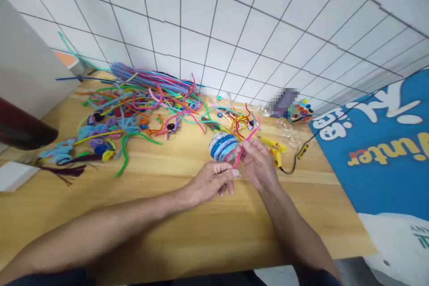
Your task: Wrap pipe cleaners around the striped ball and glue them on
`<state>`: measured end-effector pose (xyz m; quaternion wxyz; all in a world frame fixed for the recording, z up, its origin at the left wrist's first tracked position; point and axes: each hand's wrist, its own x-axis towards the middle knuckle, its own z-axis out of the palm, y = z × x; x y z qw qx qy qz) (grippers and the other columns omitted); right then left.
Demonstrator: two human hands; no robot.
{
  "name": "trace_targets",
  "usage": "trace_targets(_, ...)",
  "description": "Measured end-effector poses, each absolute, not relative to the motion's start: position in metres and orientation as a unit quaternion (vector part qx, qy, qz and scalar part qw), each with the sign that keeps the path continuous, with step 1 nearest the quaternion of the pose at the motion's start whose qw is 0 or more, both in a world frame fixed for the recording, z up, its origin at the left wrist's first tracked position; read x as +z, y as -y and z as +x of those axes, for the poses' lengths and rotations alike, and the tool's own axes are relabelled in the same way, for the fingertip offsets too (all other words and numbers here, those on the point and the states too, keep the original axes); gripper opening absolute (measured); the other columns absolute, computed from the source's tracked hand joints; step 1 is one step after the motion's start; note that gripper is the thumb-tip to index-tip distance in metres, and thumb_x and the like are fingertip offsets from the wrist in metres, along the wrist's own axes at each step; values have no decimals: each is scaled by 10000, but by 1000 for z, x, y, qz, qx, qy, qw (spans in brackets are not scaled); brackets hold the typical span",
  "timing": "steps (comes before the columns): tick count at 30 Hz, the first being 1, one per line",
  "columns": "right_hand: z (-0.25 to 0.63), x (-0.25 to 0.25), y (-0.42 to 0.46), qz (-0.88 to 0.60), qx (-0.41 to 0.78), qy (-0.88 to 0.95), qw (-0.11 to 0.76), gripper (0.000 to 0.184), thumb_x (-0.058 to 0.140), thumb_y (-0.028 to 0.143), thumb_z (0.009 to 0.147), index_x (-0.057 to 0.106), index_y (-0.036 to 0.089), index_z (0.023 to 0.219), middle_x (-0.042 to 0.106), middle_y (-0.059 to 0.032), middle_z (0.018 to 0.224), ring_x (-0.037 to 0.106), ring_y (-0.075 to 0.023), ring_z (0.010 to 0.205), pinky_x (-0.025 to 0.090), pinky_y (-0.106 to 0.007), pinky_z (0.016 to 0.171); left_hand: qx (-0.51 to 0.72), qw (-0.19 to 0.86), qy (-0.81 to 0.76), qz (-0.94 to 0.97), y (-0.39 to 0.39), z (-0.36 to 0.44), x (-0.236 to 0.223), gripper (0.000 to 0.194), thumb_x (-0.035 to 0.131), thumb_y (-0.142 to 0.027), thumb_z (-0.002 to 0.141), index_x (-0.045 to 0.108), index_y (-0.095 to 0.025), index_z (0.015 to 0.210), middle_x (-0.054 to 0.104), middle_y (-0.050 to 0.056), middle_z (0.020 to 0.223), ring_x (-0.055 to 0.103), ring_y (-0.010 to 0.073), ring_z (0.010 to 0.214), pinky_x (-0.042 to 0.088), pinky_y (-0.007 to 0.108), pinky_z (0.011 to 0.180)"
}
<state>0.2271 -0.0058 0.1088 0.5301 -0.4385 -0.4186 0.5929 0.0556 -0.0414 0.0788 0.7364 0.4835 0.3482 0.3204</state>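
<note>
A pink pipe cleaner (238,159) runs between my two hands, slanting up to the right. My left hand (214,179) pinches its lower end between thumb and fingers. Higher along the same pipe cleaner, the fingertips of my right hand (258,161) are closed on it, and its free end sticks out beyond them. Just behind the hands rests a ball wrapped in blue, white and light-blue bands (221,145), its right side partly hidden by my right hand. I cannot tell whether the pipe cleaner touches the ball.
A yellow glue gun (275,148) with a black cord lies right of my right hand. Pliers (211,124) lie behind the ball. Loose pipe cleaners (147,98) pile up at the back left. Clear plastic domes (291,137) stand right, near a blue printed sheet (385,156). A tiled wall rises behind.
</note>
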Motion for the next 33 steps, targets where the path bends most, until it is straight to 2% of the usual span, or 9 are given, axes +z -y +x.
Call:
trace_targets(5, 241, 110, -10, -457, 548, 434, 549, 460, 1009, 598, 804, 702, 256, 834, 726, 11, 754, 634, -161, 672, 530, -281, 593, 307, 739, -356, 483, 45, 55, 76, 703, 803, -887, 816, 707, -191, 814, 708, 9, 626, 500, 89, 459, 388, 236, 482)
trace_targets(10, 254, 111, -26, -475, 517, 433, 565, 494, 1020, 611, 760, 687, 255, 841, 721, 24, 764, 566, -126, 614, 451, -258, 546, 320, 707, -371, 509, 42, 51, 81, 697, 771, -873, 859, 677, -196, 725, 708, 26, 612, 487, 84, 456, 380, 230, 468)
trace_targets(14, 258, 112, -30, -453, 526, 432, 576, 493, 1013, 631, 778, 707, 260, 884, 725, 26, 801, 566, -125, 619, 468, -255, 542, 318, 708, -368, 513, 41, 50, 84, 685, 790, -862, 851, 667, -199, 735, 712, 21, 607, 488, 86, 449, 375, 228, 458)
trace_targets(19, 264, 114, -31, -427, 515, 440, 599, 504, 1039, 611, 801, 686, 257, 864, 704, 29, 786, 571, -120, 640, 495, -243, 556, 300, 712, -377, 511, 45, 50, 84, 717, 807, -878, 835, 759, -162, 859, 706, 4, 586, 493, 80, 436, 365, 217, 470)
trace_targets(22, 268, 115, -25, -408, 504, 456, 609, 513, 1033, 665, 823, 719, 261, 871, 709, 29, 820, 584, -116, 659, 517, -248, 595, 297, 724, -369, 502, 46, 48, 85, 746, 839, -888, 819, 782, -148, 904, 694, -8, 573, 505, 82, 432, 378, 216, 469)
trace_targets(24, 272, 114, -18, -381, 540, 496, 563, 524, 1021, 719, 818, 775, 271, 936, 731, 14, 862, 621, -134, 697, 535, -268, 629, 286, 743, -356, 490, 45, 46, 87, 764, 852, -894, 815, 792, -142, 939, 684, -18, 566, 502, 78, 426, 387, 214, 470)
trace_targets(26, 275, 112, -9, -349, 586, 555, 476, 546, 1036, 723, 794, 821, 272, 1014, 756, -7, 907, 651, -156, 740, 556, -295, 672, 264, 766, -333, 482, 45, 45, 87, 767, 866, -887, 818, 796, -138, 965, 670, -29, 555, 489, 72, 416, 383, 210, 468)
trace_targets(29, 278, 108, 7, -320, 603, 631, 369, 465, 1025, 658, 847, 840, 249, 971, 769, -29, 939, 683, -179, 810, 589, -334, 766, 223, 801, -288, 476, 47, 45, 85, 743, 879, -863, 835, 789, -142, 994, 654, -41, 542, 474, 74, 404, 378, 215, 462)
trace_targets(33, 281, 106, 22, -359, 574, 645, 354, 434, 956, 644, 941, 819, 238, 876, 745, -15, 827, 678, -176, 765, 580, -329, 752, 225, 783, -269, 513, 50, 44, 83, 677, 828, -829, 913, 761, -162, 1010, 689, -28, 620, 515, 89, 462, 425, 221, 494)
